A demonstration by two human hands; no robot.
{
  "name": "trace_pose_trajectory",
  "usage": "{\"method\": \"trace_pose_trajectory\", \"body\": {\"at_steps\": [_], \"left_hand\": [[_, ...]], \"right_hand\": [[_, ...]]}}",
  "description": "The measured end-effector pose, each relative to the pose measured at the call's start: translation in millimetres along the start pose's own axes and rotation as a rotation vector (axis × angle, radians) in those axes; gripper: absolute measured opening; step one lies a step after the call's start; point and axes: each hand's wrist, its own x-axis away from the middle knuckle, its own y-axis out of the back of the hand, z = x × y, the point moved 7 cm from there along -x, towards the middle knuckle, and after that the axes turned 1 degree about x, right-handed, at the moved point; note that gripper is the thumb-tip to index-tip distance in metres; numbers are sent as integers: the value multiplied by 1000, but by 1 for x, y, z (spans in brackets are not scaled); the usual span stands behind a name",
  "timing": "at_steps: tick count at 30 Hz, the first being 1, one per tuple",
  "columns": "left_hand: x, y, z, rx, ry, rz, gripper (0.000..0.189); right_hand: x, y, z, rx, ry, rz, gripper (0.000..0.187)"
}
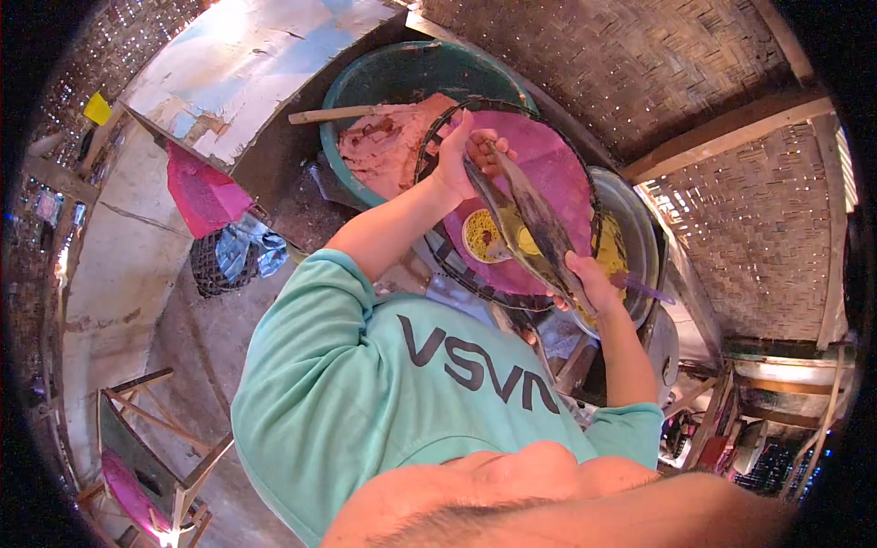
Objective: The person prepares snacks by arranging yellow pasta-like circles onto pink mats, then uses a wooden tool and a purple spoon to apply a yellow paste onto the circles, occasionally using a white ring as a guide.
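Observation:
Both hands grip a long, dark, narrow tool [541, 219] of two slats, held slantwise over a round tray. It looks like wood, but I cannot tell for certain. My left hand [460, 154] has its upper end, where the two slats stand apart. Around the lower end, where they come close together, is my right hand [590, 282]. Underneath, a pink sheet [548, 151] lines the dark-rimmed woven tray [433, 248]. A round pale mat [483, 236] with yellow noodle-like strands and a reddish-brown spot lies on the sheet. Another yellow piece [527, 241] shows between the slats.
Behind the tray, a green basin [356, 75] holds pink dough [384, 151] and a wooden stick [336, 114]. At right, a metal basin [640, 240] holds yellow dough [610, 246] and a purple-handled utensil [651, 291]. A woven bamboo wall [760, 205] stands close by.

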Motion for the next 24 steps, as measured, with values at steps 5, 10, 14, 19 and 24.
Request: {"method": "trace_pose_trajectory", "body": {"at_steps": [5, 10, 14, 19, 24], "left_hand": [[11, -8, -26, -187, -58, -184, 54], [-3, -18, -44, -217, -76, -91, 54], [-20, -38, -51, -176, -19, 131, 60], [-25, -80, -51, -298, 12, 142, 82], [5, -60, -27, -1389, -7, 237, 55]], "right_hand": [[-13, -18, -2, 3, 15, -10, 52], [-30, -14, 6, 74, 90, -53, 47], [-29, -12, 25, 93, 210, -117, 41], [-13, 0, 44, 120, 390, -196, 38], [0, -5, 59, -28, 632, -306, 47]]}}
